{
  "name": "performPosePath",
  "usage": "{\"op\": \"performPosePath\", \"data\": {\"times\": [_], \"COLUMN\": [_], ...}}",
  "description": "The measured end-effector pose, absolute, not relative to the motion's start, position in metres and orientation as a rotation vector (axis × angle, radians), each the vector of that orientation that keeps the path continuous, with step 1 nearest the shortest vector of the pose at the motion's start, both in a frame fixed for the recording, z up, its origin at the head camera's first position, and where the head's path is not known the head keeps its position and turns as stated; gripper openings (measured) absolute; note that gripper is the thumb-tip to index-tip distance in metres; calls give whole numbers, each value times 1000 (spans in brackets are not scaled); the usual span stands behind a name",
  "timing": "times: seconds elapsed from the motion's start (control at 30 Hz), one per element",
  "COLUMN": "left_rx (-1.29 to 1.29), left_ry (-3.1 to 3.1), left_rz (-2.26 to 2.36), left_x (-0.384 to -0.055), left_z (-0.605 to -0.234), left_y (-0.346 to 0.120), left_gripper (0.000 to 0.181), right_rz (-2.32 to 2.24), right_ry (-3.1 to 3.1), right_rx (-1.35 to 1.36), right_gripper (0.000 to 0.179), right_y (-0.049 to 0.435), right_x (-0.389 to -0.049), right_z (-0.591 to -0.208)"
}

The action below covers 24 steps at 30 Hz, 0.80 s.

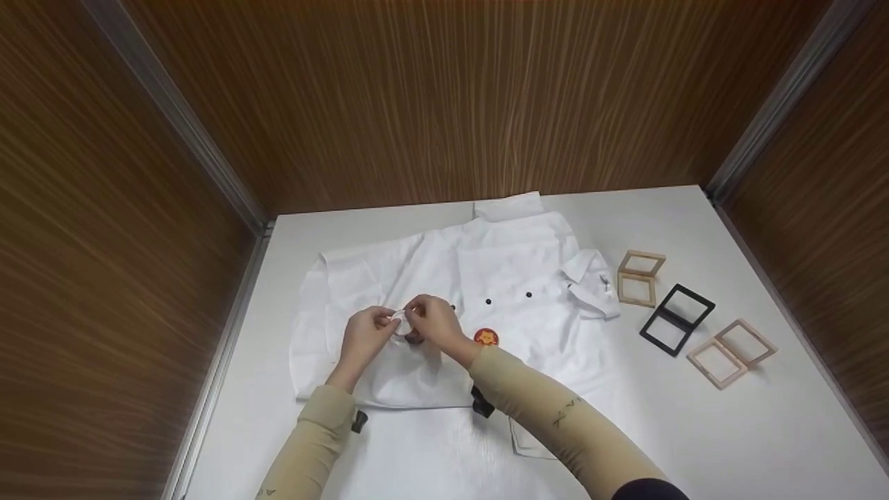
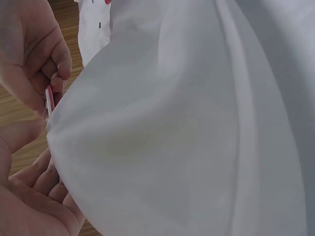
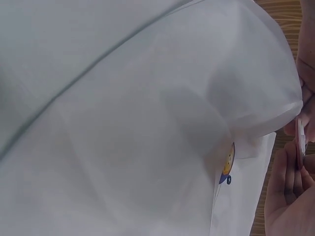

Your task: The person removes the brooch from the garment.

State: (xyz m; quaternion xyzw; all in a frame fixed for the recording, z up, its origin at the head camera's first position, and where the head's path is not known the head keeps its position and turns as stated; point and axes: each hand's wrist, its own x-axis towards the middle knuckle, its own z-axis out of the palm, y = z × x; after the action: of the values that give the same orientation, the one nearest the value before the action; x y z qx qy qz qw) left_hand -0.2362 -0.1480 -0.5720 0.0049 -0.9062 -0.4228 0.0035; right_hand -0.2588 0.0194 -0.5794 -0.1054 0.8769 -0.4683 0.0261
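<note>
In the head view my left hand (image 1: 364, 337) and right hand (image 1: 436, 321) meet over a white short-sleeved shirt (image 1: 514, 267). Between their fingertips is a round badge (image 1: 403, 323), its pale back facing up; both hands pinch it at the edge. The left wrist view catches this badge (image 2: 49, 101) edge-on, with a red rim beside a raised fold of shirt. From the right wrist the badge (image 3: 299, 142) also appears as a thin disc. A red badge with a yellow figure (image 1: 486, 337) lies on the shirt, and a dark item (image 1: 414, 337) is partly covered by my right hand.
To the right stand hinged double frames: one light wood (image 1: 636, 289), one black (image 1: 667, 330), one pinkish wood (image 1: 719, 362). Small black buttons (image 1: 488, 301) dot the shirt. Wood-grain panels (image 1: 486, 104) enclose the white table (image 1: 257, 347) at the back and sides.
</note>
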Motion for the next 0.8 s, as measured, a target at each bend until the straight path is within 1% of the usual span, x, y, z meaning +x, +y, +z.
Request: {"op": "performPosePath", "data": {"times": [0.17,0.47,0.8], "left_rx": [19,40,42], "left_ry": [-2883,-2929,-2990], "left_rz": [-1337,-1319,-1283], "left_x": [-236,-237,-238], "left_z": [-570,-568,-568], "left_y": [-148,-149,-150], "left_gripper": [23,22,22], "right_rz": [-1440,-1482,-1380], "right_ry": [2676,2511,2581], "right_rx": [-358,-351,-360], "right_gripper": [13,19,16], "right_y": [22,24,25], "right_x": [-260,-259,-258], "right_z": [-577,-578,-575]}}
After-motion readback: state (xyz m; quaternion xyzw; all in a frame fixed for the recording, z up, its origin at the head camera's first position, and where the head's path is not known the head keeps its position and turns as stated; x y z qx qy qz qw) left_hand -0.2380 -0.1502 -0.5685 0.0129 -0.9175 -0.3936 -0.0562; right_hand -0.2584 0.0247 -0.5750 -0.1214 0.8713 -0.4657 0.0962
